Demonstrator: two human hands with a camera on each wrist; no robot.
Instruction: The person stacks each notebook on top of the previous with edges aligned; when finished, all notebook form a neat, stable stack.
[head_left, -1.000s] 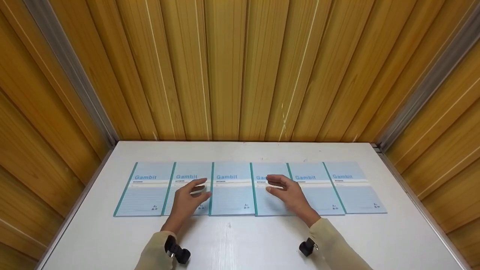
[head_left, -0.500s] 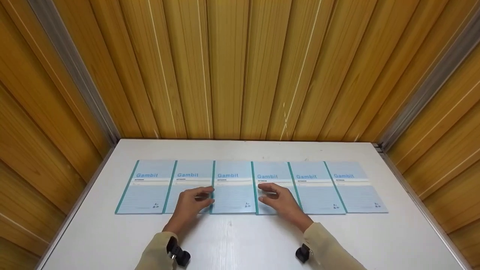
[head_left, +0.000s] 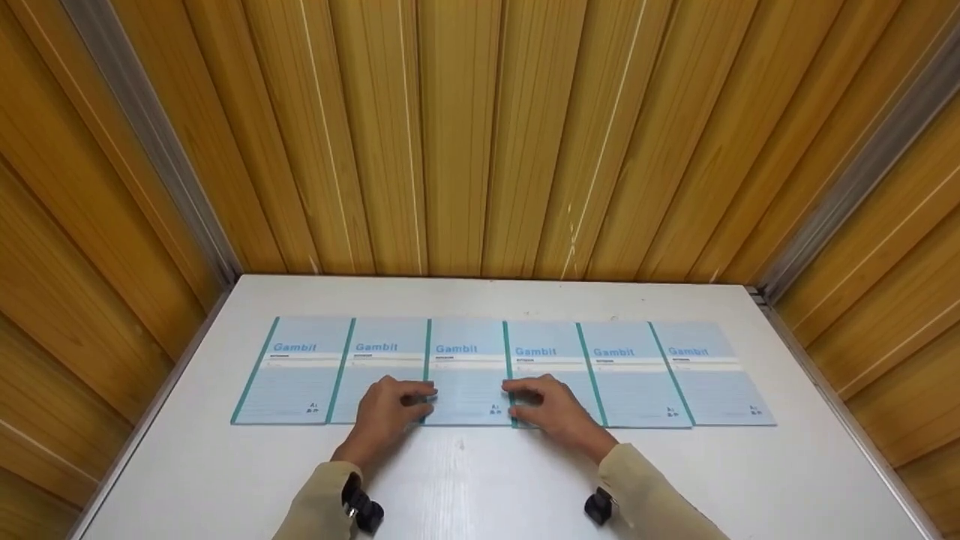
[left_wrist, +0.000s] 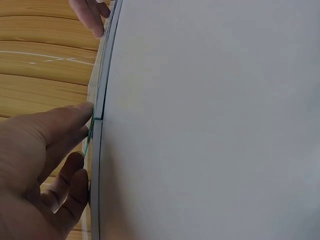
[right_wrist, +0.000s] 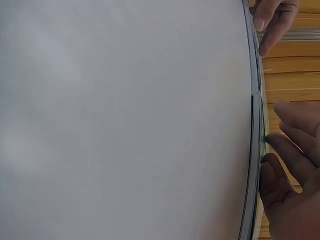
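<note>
Blue "Gambit" notebooks with green spines lie side by side in a row. The third notebook from the left (head_left: 469,375) sits between my two hands. My left hand (head_left: 388,411) is over the lower right of the second notebook (head_left: 388,337), fingertips at the third one's green spine, thumb apart from the fingers. Over the lower left of the fourth notebook (head_left: 546,337) is my right hand (head_left: 551,412), its fingertips at that notebook's spine. Both hands have bent fingers and nothing gripped between them. In the left wrist view, the left fingers (left_wrist: 75,120) come close to the notebook edges.
The row stands on a white table (head_left: 450,480) with a wood-patterned wall (head_left: 457,150) behind. Another notebook (head_left: 292,382) lies at the left end, and two more, the fifth (head_left: 637,390) and the rightmost (head_left: 720,390), lie on the right.
Both hands have moved inward and a little toward the person, so the gap between them has narrowed to about the third notebook's width. The notebooks keep their places.
</note>
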